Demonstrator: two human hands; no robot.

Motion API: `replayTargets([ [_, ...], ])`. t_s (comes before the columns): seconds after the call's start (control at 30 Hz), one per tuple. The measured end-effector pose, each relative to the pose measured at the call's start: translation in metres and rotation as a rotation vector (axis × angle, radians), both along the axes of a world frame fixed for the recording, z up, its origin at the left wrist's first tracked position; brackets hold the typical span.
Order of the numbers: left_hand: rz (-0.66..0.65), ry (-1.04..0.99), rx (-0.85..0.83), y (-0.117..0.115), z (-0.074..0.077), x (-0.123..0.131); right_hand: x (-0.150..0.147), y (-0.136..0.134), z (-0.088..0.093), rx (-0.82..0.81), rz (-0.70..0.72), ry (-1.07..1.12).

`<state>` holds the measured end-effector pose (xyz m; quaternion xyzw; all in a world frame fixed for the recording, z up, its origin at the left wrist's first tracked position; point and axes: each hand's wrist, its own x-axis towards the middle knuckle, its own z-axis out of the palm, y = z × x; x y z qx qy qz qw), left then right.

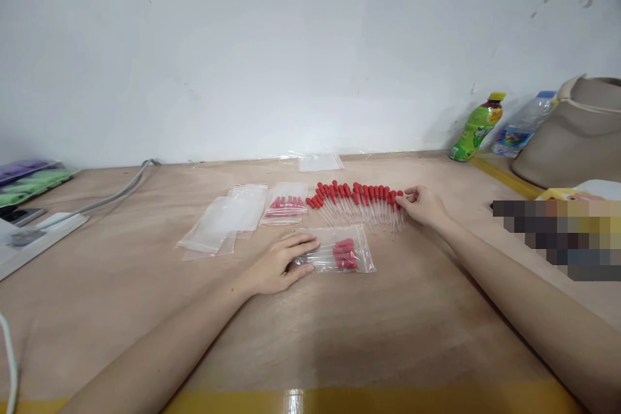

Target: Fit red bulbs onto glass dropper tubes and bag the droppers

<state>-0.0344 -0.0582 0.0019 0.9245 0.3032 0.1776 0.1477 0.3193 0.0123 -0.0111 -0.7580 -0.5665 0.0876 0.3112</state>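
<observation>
A clear zip bag [366, 259] with several red-bulbed droppers [345, 253] inside lies flat in front of me. My left hand [284, 263] rests on the bag's left end, fingers stretched and thumb apart, covering that end. Beyond the bag, a row of loose droppers [371, 192] is laid out, red bulbs toward the wall and clear stems toward me. At the row's right end, my right hand [424, 205] pinches one dropper [400, 197] by its bulb. Left of the row sits a stack of filled bags [285, 204] with red bulbs showing through.
Flat, clear bags [208, 226] overlap at the left, and another bag [320, 162] lies by the wall. A grey cable [114, 194] runs across the left side. A green bottle [478, 126], a water bottle [524, 124] and a beige bag [572, 136] stand at the right.
</observation>
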Motion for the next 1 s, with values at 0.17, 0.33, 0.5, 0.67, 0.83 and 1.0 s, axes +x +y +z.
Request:
replayTargets([
  [0.17, -0.004, -0.006, 0.001, 0.000, 0.000, 0.000, -0.005, 0.002, -0.001, -0.033, 0.020, 0.065],
  [0.33, -0.004, -0.003, 0.004, -0.001, -0.001, 0.000, -0.004, 0.004, -0.004, -0.073, 0.084, 0.016],
  [0.5, -0.006, -0.011, 0.008, -0.001, -0.001, 0.000, -0.003, 0.000, 0.005, -0.102, 0.101, 0.006],
  [0.67, -0.006, 0.000, 0.012, 0.000, 0.000, 0.000, -0.009, -0.010, 0.026, 0.034, 0.131, 0.455],
  [0.83, -0.005, 0.015, 0.018, -0.001, 0.001, 0.000, -0.039, -0.027, 0.032, 0.051, 0.379, 0.988],
  [1.0, -0.001, 0.023, 0.014, -0.001, 0.001, 0.000, -0.072, -0.042, 0.016, 0.125, 0.422, 1.266],
])
